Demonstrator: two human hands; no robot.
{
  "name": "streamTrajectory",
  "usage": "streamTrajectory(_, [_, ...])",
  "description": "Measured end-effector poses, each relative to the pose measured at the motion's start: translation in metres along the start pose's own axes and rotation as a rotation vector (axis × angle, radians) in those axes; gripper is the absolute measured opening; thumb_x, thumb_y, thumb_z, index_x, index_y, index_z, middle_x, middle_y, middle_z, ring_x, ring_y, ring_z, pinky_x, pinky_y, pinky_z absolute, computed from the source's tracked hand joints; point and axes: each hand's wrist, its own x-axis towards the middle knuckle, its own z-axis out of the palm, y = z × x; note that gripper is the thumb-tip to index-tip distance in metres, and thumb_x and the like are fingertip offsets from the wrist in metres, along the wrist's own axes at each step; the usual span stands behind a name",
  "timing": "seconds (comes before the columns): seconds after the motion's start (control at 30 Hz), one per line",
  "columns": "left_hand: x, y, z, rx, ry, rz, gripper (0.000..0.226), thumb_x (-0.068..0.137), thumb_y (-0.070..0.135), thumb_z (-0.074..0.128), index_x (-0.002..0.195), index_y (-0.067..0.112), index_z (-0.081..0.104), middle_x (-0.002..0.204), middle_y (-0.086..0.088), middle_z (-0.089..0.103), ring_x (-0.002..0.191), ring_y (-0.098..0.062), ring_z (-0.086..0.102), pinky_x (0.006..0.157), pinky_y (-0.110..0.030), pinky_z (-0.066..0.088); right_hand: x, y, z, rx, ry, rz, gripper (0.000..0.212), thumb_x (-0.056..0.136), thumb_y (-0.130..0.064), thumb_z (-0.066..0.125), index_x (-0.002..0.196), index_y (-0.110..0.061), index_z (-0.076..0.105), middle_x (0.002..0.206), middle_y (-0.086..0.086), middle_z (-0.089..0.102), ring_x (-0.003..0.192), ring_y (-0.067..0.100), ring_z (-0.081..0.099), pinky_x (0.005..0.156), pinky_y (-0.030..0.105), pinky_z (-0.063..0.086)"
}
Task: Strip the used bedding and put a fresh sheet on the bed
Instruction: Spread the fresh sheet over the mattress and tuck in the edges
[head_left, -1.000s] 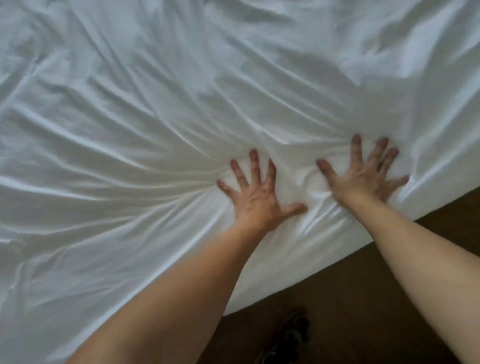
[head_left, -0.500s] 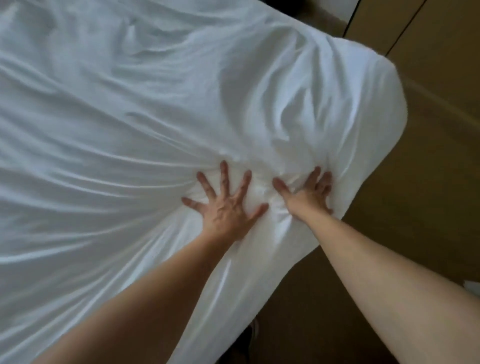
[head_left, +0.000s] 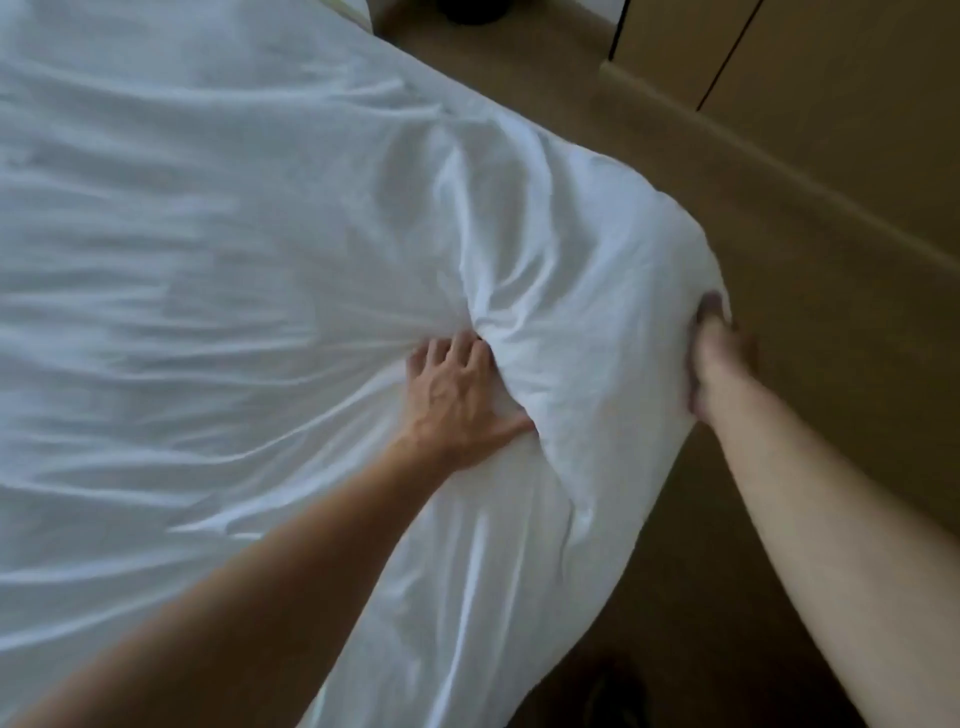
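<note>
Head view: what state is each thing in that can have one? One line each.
white crumpled bed sheet: spread over the bed, wrinkled, bunched up at the near corner.
left hand: palm down, pressing on the sheet, fingertips in a fold.
right hand: blurred, seems to grip the sheet at the bed's corner.
pale wooden cupboard doors: closed.
</note>
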Motion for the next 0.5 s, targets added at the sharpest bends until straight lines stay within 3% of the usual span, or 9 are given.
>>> streamTrajectory(0.07, [0.020, 0.000, -0.012, -0.249, 0.111, 0.049, 0.071, 0.078, 0.072, 0.041, 0.113, 0.013, 0.058, 0.108, -0.007, 0.056, 0.100, -0.033, 0.053, 0.093, -0.049, 0.043, 0.031, -0.021, 0.001, 0.100, -0.358, 0.333, 0.074, 0.084, -0.079, 0.050, 0.133, -0.025, 0.062, 0.127, 0.005, 0.069, 0.113, 0.028, 0.065, 0.103, 0.048, 0.049])
streamTrajectory(0.13, [0.051, 0.016, -0.022, -0.407, 0.274, 0.052, 0.060, 0.084, 0.061, 0.048, 0.113, 0.010, 0.057, 0.105, -0.010, 0.055, 0.094, -0.032, 0.055, 0.088, -0.048, 0.047, 0.049, -0.027, 0.000, 0.039, -0.494, 0.371, 0.083, 0.074, -0.078, 0.066, 0.135, -0.021, 0.061, 0.127, 0.007, 0.068, 0.115, 0.029, 0.064, 0.105, 0.048, 0.048])
streamTrajectory(0.17, [0.069, 0.029, -0.024, -0.373, 0.302, 0.046, 0.065, 0.083, 0.066, 0.051, 0.120, 0.013, 0.055, 0.111, -0.010, 0.053, 0.098, -0.031, 0.054, 0.092, -0.044, 0.047, 0.051, -0.027, -0.004, -0.005, -0.441, 0.358, 0.090, 0.071, -0.070, 0.075, 0.140, -0.017, 0.055, 0.132, 0.008, 0.065, 0.118, 0.029, 0.062, 0.105, 0.047, 0.048])
streamTrajectory(0.23, [0.098, 0.060, -0.022, -0.299, 0.180, -0.035, 0.084, 0.072, 0.090, 0.047, 0.133, 0.031, 0.046, 0.127, -0.005, 0.047, 0.112, -0.030, 0.050, 0.098, -0.038, 0.041, 0.053, -0.025, -0.014, -0.042, -0.129, 0.178, 0.093, 0.069, -0.049, 0.085, 0.145, -0.015, 0.045, 0.139, 0.009, 0.058, 0.120, 0.031, 0.059, 0.101, 0.039, 0.048])
streamTrajectory(0.3, [0.112, 0.090, -0.011, -0.268, -0.048, -0.194, 0.102, 0.059, 0.103, 0.037, 0.140, 0.042, 0.036, 0.138, -0.001, 0.039, 0.124, -0.032, 0.044, 0.104, -0.044, 0.040, 0.041, -0.027, -0.028, -0.088, 0.207, -0.183, 0.065, 0.073, -0.031, 0.081, 0.131, -0.016, 0.054, 0.124, 0.005, 0.062, 0.110, 0.026, 0.062, 0.087, 0.029, 0.047])
streamTrajectory(0.37, [0.111, 0.111, 0.006, -0.153, -0.147, -0.282, 0.111, 0.062, 0.101, 0.032, 0.152, 0.038, 0.020, 0.149, -0.005, 0.028, 0.133, -0.036, 0.035, 0.110, -0.052, 0.035, 0.007, -0.032, -0.036, -0.108, 0.272, -0.545, 0.041, 0.074, -0.018, 0.076, 0.112, -0.012, 0.060, 0.101, -0.001, 0.065, 0.092, 0.019, 0.061, 0.075, 0.023, 0.044])
streamTrajectory(0.43, [0.106, 0.124, 0.016, -0.053, -0.188, -0.313, 0.107, 0.071, 0.090, 0.028, 0.157, 0.031, 0.004, 0.157, -0.007, 0.014, 0.138, -0.037, 0.026, 0.114, -0.054, 0.028, -0.020, -0.035, -0.043, -0.101, 0.065, -0.691, 0.032, 0.078, -0.023, 0.076, 0.105, -0.014, 0.061, 0.085, -0.016, 0.061, 0.077, 0.007, 0.057, 0.065, 0.013, 0.040])
streamTrajectory(0.5, [0.106, 0.130, 0.017, -0.016, -0.207, -0.371, 0.097, 0.081, 0.073, 0.036, 0.157, 0.029, -0.002, 0.158, -0.007, 0.010, 0.137, -0.037, 0.024, 0.113, -0.053, 0.025, -0.023, -0.041, -0.050, 0.008, -0.398, -0.620, 0.018, 0.088, -0.043, 0.069, 0.093, -0.027, 0.062, 0.073, -0.018, 0.062, 0.070, 0.000, 0.059, 0.061, 0.006, 0.040])
